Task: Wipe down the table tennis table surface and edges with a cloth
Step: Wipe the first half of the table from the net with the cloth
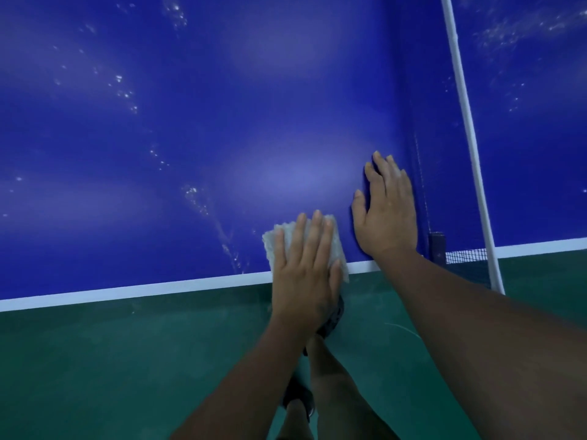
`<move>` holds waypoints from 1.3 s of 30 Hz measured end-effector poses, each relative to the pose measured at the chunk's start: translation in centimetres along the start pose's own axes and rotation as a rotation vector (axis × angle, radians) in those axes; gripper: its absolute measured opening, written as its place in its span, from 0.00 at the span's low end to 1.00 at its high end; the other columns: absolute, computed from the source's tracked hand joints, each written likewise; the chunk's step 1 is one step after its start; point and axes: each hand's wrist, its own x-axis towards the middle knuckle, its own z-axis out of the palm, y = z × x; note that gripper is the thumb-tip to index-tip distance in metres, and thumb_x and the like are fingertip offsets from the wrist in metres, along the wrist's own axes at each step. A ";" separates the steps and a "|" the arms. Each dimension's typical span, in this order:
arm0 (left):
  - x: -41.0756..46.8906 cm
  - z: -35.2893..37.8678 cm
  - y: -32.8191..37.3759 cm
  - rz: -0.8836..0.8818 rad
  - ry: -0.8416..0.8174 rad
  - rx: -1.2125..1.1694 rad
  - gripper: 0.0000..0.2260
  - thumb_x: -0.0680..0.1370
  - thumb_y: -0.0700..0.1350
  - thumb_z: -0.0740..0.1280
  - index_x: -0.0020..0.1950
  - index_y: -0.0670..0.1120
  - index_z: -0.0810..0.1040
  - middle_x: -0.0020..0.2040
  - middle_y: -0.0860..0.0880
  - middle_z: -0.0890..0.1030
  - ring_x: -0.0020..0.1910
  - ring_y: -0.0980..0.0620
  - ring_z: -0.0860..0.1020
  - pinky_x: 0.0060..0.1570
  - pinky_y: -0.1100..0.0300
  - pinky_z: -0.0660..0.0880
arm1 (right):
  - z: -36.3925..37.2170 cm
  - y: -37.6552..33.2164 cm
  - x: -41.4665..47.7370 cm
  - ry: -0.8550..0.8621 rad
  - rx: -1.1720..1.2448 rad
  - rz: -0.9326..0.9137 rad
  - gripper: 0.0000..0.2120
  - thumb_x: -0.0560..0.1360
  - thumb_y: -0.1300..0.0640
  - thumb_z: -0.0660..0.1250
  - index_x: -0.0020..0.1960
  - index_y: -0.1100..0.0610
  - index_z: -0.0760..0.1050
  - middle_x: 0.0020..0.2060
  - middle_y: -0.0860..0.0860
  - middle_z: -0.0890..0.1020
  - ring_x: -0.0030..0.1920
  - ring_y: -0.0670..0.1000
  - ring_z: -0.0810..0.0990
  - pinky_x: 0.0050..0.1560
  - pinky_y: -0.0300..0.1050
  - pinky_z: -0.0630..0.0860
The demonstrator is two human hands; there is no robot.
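The blue table tennis table (197,128) fills the upper view, with a white line (133,292) along its near edge. My left hand (306,268) lies flat on a white cloth (276,241) and presses it onto the table right at the near edge. My right hand (386,211) rests flat on the blue surface, fingers spread, just right of the cloth and beside the net. Water droplets (125,93) streak the surface to the left.
The net (463,255) with its white top band (465,106) crosses the table at the right; a dark net clamp (437,247) sits at the edge. A green floor (127,360) lies below, where my legs and dark sandals (330,322) show.
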 end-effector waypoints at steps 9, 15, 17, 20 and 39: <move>9.2 -3.3 -9.5 -0.275 -0.003 0.073 0.29 0.90 0.58 0.46 0.89 0.49 0.48 0.89 0.49 0.50 0.88 0.46 0.45 0.84 0.35 0.43 | -0.3 0.0 0.0 0.003 0.016 -0.004 0.25 0.87 0.53 0.59 0.81 0.62 0.68 0.85 0.55 0.63 0.86 0.58 0.58 0.86 0.60 0.54; -2.4 -3.0 -6.7 -0.410 -0.035 0.088 0.30 0.89 0.55 0.49 0.89 0.46 0.49 0.89 0.45 0.51 0.88 0.43 0.49 0.82 0.31 0.52 | 0.0 0.3 0.0 0.011 0.022 -0.011 0.26 0.87 0.52 0.57 0.82 0.62 0.67 0.85 0.56 0.63 0.86 0.58 0.57 0.86 0.60 0.53; -3.7 -2.6 -5.2 -0.371 -0.050 0.076 0.30 0.89 0.55 0.50 0.89 0.45 0.51 0.89 0.45 0.52 0.88 0.42 0.50 0.81 0.30 0.53 | 0.0 0.2 0.0 0.013 0.008 -0.016 0.26 0.87 0.51 0.55 0.82 0.62 0.67 0.85 0.56 0.63 0.86 0.58 0.57 0.87 0.59 0.52; 0.3 -3.1 -6.0 -0.308 -0.058 0.120 0.30 0.89 0.56 0.46 0.89 0.45 0.50 0.89 0.45 0.52 0.88 0.43 0.49 0.83 0.32 0.50 | 0.1 0.3 -0.1 0.040 0.007 -0.027 0.27 0.87 0.51 0.55 0.81 0.63 0.67 0.85 0.57 0.64 0.86 0.59 0.59 0.87 0.59 0.53; 13.0 -4.2 -11.5 0.009 -0.030 0.135 0.29 0.90 0.54 0.50 0.88 0.40 0.50 0.88 0.37 0.50 0.87 0.36 0.48 0.84 0.33 0.47 | 0.2 -5.1 5.1 0.032 0.017 -0.106 0.26 0.88 0.49 0.58 0.80 0.62 0.69 0.83 0.55 0.67 0.85 0.56 0.62 0.87 0.60 0.52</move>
